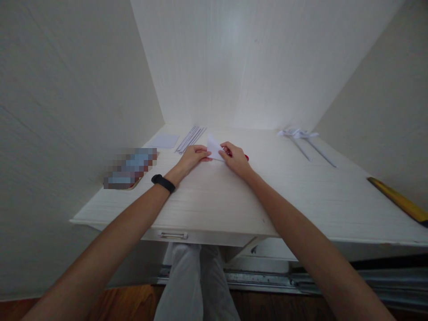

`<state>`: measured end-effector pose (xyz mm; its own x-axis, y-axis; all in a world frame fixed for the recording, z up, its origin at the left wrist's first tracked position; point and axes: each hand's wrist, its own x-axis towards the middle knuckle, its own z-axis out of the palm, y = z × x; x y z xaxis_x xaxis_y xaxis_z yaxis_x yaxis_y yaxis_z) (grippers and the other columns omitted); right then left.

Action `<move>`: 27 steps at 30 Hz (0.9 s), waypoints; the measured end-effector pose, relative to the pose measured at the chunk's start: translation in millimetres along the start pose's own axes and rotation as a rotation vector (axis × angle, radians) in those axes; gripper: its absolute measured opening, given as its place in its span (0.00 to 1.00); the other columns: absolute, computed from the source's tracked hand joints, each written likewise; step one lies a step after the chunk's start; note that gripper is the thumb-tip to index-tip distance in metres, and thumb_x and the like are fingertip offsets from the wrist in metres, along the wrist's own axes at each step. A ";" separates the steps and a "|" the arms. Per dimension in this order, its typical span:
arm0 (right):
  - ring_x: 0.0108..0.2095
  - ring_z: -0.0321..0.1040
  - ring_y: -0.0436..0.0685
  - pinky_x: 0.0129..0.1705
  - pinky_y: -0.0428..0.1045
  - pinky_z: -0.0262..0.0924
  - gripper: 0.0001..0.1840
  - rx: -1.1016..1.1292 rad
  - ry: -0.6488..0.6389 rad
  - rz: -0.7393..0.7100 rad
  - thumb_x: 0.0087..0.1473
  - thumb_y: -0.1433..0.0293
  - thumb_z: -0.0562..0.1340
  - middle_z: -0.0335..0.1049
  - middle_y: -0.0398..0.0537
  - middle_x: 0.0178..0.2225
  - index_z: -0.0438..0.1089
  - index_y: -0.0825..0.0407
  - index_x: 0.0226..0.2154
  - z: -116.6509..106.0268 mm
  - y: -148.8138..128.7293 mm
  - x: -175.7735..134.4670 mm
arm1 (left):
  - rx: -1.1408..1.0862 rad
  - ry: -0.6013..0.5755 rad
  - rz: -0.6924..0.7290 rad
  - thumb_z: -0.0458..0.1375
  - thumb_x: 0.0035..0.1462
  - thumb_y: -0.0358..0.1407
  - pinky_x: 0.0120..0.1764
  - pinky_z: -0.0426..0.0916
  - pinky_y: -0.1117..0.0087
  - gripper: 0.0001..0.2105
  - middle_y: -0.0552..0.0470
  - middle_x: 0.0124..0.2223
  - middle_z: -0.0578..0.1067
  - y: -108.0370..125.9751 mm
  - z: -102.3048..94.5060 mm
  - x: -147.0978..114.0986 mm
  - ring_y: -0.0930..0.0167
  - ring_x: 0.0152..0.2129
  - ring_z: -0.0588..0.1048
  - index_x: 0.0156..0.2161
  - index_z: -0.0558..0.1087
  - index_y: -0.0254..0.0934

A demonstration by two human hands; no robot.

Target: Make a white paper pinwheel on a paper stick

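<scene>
Between my two hands is a small sheet of white paper (215,148), folded into a triangle with one point upward. My left hand (194,157) pinches its left edge between thumb and fingers. On the other side, my right hand (235,157) grips the lower right corner with its thumb in front. Part of a red object (247,158) peeks out behind my right hand; most of it is hidden, so its kind cannot be told. A black band (163,183) circles my left wrist.
On the white desk (214,200), several thin paper sticks (191,139) lie back left beside a white paper square (164,141). Paper pinwheels on sticks (298,134) rest back right. A blurred-out flat object (130,171) is at left, a yellow tool (397,200) at the right edge. Walls enclose three sides.
</scene>
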<state>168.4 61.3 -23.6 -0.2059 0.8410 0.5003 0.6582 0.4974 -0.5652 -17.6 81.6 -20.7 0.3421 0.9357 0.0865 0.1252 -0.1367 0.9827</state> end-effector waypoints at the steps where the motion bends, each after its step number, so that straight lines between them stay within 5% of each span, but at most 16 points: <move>1: 0.37 0.70 0.52 0.41 0.53 0.68 0.14 0.009 0.005 0.001 0.61 0.63 0.59 0.70 0.48 0.40 0.68 0.56 0.44 0.2 0.1 -0.2 | 0.001 0.001 0.003 0.56 0.60 0.40 0.45 0.72 0.58 0.17 0.45 0.50 0.72 -0.2 0.0 -0.1 0.66 0.43 0.73 0.51 0.68 0.34; 15: 0.36 0.70 0.52 0.40 0.52 0.68 0.13 0.112 0.025 0.020 0.61 0.64 0.59 0.70 0.47 0.39 0.68 0.56 0.44 0.4 2.1 -2.0 | 0.030 -0.031 -0.008 0.57 0.60 0.40 0.44 0.72 0.58 0.16 0.46 0.49 0.72 -7.6 2.2 9.6 0.66 0.42 0.74 0.50 0.69 0.34; 27: 0.35 0.69 0.51 0.38 0.51 0.68 0.13 0.096 0.009 0.010 0.61 0.64 0.59 0.70 0.47 0.38 0.68 0.56 0.44 1.9 3.6 1.0 | 0.043 0.059 0.010 0.56 0.60 0.40 0.44 0.72 0.58 0.16 0.45 0.50 0.72 -6.8 1.4 7.0 0.66 0.43 0.73 0.51 0.69 0.34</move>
<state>169.2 64.3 -26.3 -0.1928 0.8440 0.5004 0.5875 0.5078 -0.6301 -14.7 88.6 -27.1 0.2879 0.9516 0.1073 0.1626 -0.1590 0.9738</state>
